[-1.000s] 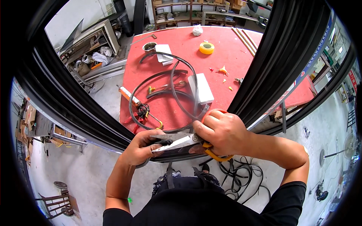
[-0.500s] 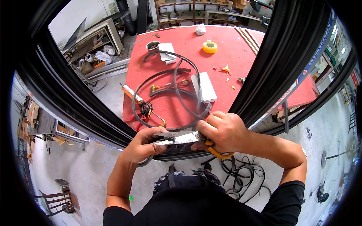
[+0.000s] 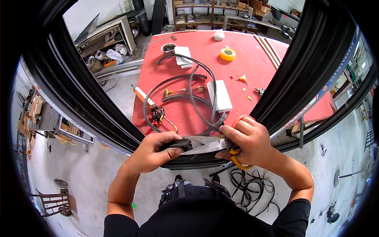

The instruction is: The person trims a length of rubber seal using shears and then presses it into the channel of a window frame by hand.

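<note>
My left hand [image 3: 152, 154] pinches the end of a black rubber strip [image 3: 177, 145] between thumb and fingers. In my right hand [image 3: 250, 140] is a pair of scissors [image 3: 209, 147] with metal blades and orange-yellow handles. The blades stand apart and point left, with the strip's end between them, close to my left thumb. Just beyond both hands, a long dark strip [image 3: 200, 76] lies in big loops on the red table [image 3: 189, 114]. Whether it joins the held piece I cannot tell.
Black frame members [image 3: 308, 55] rise on both sides and meet near my hands. On the table are a caulking gun [image 3: 143, 96], a yellow tape roll [image 3: 227, 54], white boxes [image 3: 219, 96] and a cup [image 3: 168, 48]. Tangled black strip [image 3: 252, 187] lies on the floor near my feet.
The scissor blades have spread wider and turned around the strip's end. My right hand has shifted slightly right, and more of the strip shows at my left fingers.
</note>
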`<action>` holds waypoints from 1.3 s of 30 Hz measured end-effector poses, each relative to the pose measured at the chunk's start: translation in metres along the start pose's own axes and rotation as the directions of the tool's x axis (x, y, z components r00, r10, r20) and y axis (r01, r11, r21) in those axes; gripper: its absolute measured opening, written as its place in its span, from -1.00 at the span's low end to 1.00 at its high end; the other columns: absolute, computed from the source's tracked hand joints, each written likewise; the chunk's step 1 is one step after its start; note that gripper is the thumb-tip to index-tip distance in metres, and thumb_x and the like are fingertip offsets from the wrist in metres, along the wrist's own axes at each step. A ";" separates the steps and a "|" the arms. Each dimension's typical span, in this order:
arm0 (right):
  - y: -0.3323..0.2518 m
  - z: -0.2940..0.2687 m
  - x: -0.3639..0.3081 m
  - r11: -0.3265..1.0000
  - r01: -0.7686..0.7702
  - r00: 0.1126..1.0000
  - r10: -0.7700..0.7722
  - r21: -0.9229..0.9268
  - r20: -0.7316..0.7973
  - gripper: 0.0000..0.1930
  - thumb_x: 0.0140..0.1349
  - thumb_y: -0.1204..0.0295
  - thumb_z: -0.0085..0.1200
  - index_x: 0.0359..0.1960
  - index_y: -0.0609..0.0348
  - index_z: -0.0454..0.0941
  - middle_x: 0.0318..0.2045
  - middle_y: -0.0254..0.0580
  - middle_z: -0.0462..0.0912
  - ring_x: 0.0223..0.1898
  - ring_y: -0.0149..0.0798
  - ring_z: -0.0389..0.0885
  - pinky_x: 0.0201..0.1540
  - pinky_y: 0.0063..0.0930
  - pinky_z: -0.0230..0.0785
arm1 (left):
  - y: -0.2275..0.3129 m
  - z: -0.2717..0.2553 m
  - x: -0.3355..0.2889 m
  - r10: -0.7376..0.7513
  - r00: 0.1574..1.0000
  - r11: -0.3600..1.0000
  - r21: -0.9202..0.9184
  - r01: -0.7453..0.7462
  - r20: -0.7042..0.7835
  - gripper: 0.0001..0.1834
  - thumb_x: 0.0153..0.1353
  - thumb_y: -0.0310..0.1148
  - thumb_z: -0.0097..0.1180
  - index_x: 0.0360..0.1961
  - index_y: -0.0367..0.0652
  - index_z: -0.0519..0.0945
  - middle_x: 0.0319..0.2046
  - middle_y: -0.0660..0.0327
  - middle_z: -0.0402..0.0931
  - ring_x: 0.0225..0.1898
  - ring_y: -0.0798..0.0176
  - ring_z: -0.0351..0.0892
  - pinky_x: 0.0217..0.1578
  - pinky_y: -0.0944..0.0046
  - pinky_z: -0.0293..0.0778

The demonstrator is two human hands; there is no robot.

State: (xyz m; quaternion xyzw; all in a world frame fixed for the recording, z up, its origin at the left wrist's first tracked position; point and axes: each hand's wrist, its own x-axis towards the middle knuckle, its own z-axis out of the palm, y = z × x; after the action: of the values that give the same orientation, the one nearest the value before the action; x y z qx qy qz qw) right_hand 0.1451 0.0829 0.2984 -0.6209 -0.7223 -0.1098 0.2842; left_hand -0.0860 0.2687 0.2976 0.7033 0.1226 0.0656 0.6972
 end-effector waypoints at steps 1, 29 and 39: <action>-0.001 0.000 0.001 1.000 0.002 1.000 -0.002 0.000 0.003 -0.39 -0.20 -0.01 0.43 -0.16 0.12 0.60 -0.52 -0.29 0.44 -0.42 -0.16 0.53 -0.32 -0.34 0.44 | -0.001 0.000 0.000 0.001 1.000 1.000 -0.003 -0.001 -0.001 -0.75 0.29 -0.42 0.22 -0.10 -0.37 0.53 -0.33 0.36 0.42 -0.27 0.52 0.36 -0.24 0.45 0.33; -0.003 0.007 0.013 0.922 -0.224 0.943 0.287 0.315 -0.168 -0.48 -0.08 0.34 0.48 -0.08 0.24 0.55 -0.47 -0.22 0.47 -0.50 -0.26 0.42 -0.42 -0.44 0.31 | 0.025 0.001 0.031 0.253 0.947 0.954 0.212 -0.211 -0.196 -0.73 0.28 -0.26 0.24 -0.20 -0.26 0.54 -0.46 0.41 0.41 -0.44 0.55 0.29 -0.44 0.48 0.23; 0.004 0.105 -0.025 0.637 -0.609 0.787 0.560 0.472 0.258 -0.40 -0.02 0.28 0.49 0.04 0.20 0.51 -0.36 -0.28 0.56 -0.39 -0.43 0.48 -0.27 -0.51 0.43 | 0.051 -0.039 0.064 0.458 0.518 0.555 -0.222 -0.801 -0.723 -0.77 0.39 -0.24 0.10 -0.27 -0.20 0.50 -0.50 0.31 0.40 -0.49 0.43 0.34 -0.46 0.41 0.31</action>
State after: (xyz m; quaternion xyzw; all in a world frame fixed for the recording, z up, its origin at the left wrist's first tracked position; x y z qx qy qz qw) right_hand 0.1220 0.1171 0.1982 -0.7209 -0.4947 0.2200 0.4327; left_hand -0.0311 0.3232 0.3441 0.4136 0.0308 0.5717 0.7079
